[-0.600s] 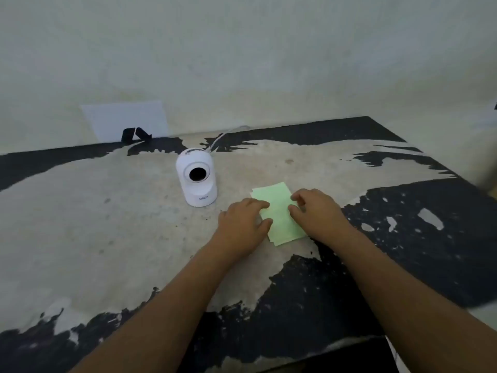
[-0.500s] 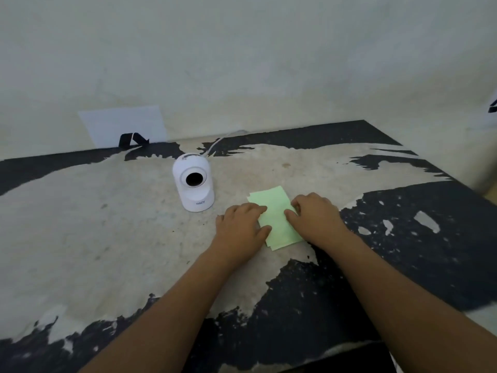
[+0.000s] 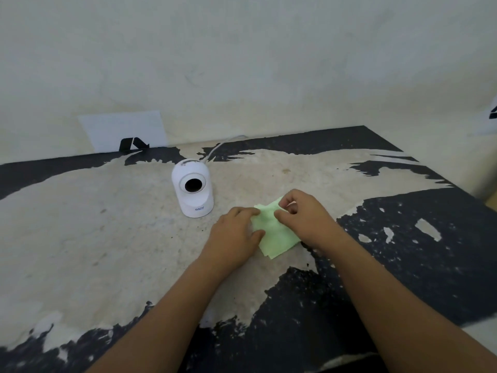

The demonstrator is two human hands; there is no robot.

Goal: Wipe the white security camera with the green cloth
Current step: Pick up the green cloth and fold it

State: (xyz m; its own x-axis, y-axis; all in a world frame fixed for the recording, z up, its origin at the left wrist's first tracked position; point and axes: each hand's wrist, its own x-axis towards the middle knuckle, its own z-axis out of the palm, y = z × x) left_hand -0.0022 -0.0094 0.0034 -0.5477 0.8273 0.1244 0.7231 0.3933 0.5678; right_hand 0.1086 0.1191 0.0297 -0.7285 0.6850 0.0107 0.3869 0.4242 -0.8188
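Note:
A white security camera (image 3: pixel 194 187) with a round dark lens stands upright on the worn table (image 3: pixel 107 238), its white cable running back toward the wall. A light green cloth (image 3: pixel 274 232) lies folded flat on the table just right of the camera. My left hand (image 3: pixel 236 235) rests palm down on the cloth's left edge. Over the cloth's far right part, my right hand (image 3: pixel 301 216) pinches its far corner between thumb and fingers, and that corner is lifted slightly.
The tabletop is black with large peeled beige patches and meets a pale wall at the back. A white sheet with a black mark (image 3: pixel 126 131) leans against the wall behind the camera. The table's right edge (image 3: pixel 457 184) drops off nearby.
My right hand has gone from lying flat on the cloth to pinching its far corner and lifting it. My left hand stays pressed on the left edge. The view has shifted slightly.

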